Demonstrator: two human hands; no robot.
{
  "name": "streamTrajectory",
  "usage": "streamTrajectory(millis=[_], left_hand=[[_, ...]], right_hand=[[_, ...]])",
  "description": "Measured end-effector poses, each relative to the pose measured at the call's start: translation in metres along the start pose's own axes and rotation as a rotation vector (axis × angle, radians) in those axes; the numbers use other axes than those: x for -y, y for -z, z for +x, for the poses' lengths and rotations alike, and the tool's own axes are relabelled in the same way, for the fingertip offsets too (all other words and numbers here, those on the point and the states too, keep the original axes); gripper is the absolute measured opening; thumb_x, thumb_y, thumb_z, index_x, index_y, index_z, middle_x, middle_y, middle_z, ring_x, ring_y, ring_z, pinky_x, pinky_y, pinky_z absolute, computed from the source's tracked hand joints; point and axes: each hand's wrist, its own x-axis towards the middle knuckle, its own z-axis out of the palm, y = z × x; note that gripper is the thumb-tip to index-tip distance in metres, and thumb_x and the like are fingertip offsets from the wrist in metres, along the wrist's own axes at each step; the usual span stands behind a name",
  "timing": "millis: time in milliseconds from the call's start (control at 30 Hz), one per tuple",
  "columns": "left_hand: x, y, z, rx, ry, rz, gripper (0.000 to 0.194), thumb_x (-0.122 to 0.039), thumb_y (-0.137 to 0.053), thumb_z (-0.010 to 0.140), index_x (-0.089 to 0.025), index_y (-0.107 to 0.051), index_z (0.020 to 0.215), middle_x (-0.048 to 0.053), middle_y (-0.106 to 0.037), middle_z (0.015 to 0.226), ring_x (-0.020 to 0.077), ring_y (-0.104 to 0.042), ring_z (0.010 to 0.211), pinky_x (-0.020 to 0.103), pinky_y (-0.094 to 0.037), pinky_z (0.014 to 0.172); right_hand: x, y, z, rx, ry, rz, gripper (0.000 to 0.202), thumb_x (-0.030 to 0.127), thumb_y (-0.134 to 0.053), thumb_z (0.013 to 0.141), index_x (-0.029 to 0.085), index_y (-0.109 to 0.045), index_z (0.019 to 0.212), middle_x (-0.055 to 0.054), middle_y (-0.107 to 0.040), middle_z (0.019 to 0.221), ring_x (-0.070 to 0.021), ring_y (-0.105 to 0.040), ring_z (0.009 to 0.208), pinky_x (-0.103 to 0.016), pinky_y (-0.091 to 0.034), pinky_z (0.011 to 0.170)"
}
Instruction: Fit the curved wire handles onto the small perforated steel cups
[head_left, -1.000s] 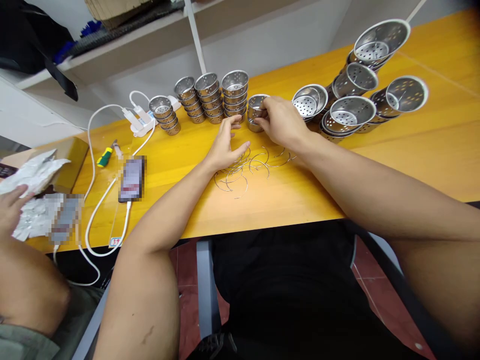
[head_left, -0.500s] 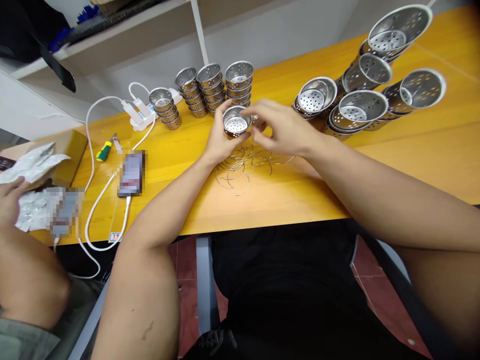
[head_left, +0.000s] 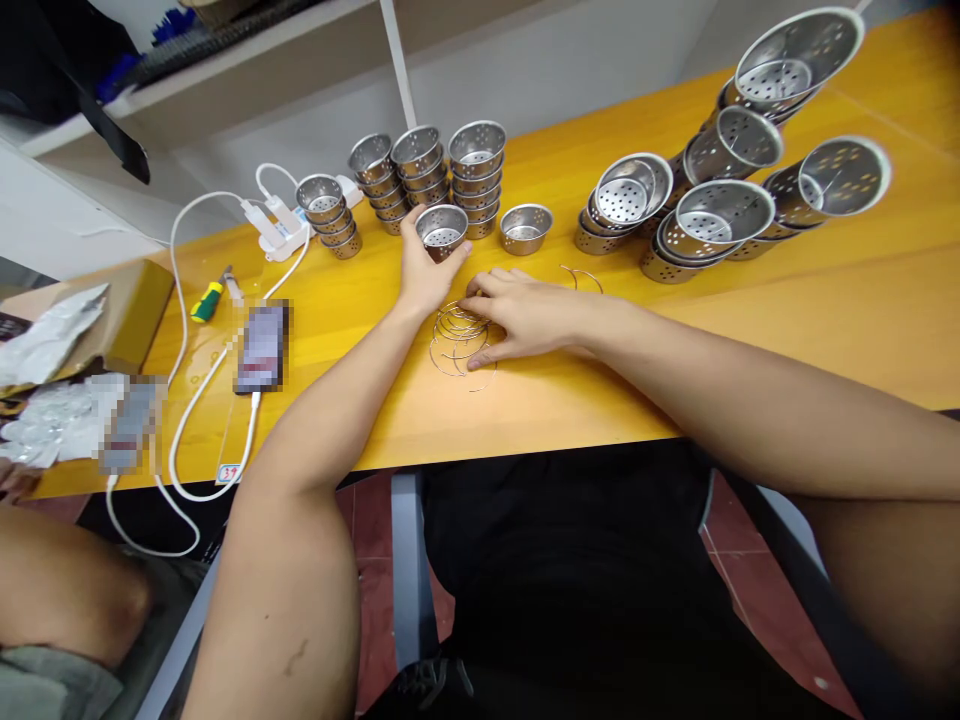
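My left hand is wrapped round a small perforated metal cup, its thumb and fingers on opposite sides. Just right of that, a single cup stands upright on the table. My right hand reaches over a loose heap of thin curved wires, with thumb and fingers apart and fingertips among the wires. Two more curved wires lie beyond that hand. Behind my left hand stand stacks of cups.
Tilted cup stacks occupy the right side. At left are a power strip, white cables, a screwdriver, a phone, a second phone, a cardboard box and plastic bags. Another person's leg shows at lower left.
My left hand has shifted slightly left with a cup. A single cup now stands alone to its right. My right hand has moved down to the wires. The other person's hand has withdrawn.
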Motion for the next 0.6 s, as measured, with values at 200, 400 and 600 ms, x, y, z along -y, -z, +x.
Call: streamTrajectory(millis=[200,400,600], left_hand=[[0.001,-0.011,0.003,-0.008,-0.010,0.002,0.118,-0.100,-0.078,0.105,-0.042,-0.019,0.191,0.019,-0.056,0.186,0.0395,-0.063,0.181,0.071,-0.048,0.160],[0.001,-0.011,0.005,0.078,-0.110,0.062,0.122,-0.100,-0.076,0.106,-0.046,-0.012,0.196,0.018,-0.048,0.196,0.0411,-0.057,0.188,0.069,-0.043,0.163],[0.026,-0.015,0.010,0.029,-0.116,0.066,0.127,-0.108,-0.076,0.100,-0.046,-0.017,0.193,0.017,-0.052,0.191,0.0416,-0.059,0.184,0.070,-0.043,0.161]], right_hand=[[-0.013,-0.001,0.005,-0.065,0.064,-0.035,0.030,0.039,-0.072,0.122,0.019,-0.092,0.132,-0.022,-0.081,0.133,-0.0424,-0.074,0.123,-0.056,-0.062,0.113],[-0.008,0.004,0.005,-0.065,-0.007,-0.057,0.021,0.020,-0.068,0.119,0.019,-0.089,0.118,-0.022,-0.083,0.129,-0.0404,-0.079,0.122,-0.051,-0.061,0.110],[-0.010,0.012,0.001,-0.115,0.043,0.023,0.017,0.022,-0.067,0.116,0.020,-0.084,0.112,-0.020,-0.080,0.128,-0.0403,-0.078,0.122,-0.050,-0.059,0.106]])
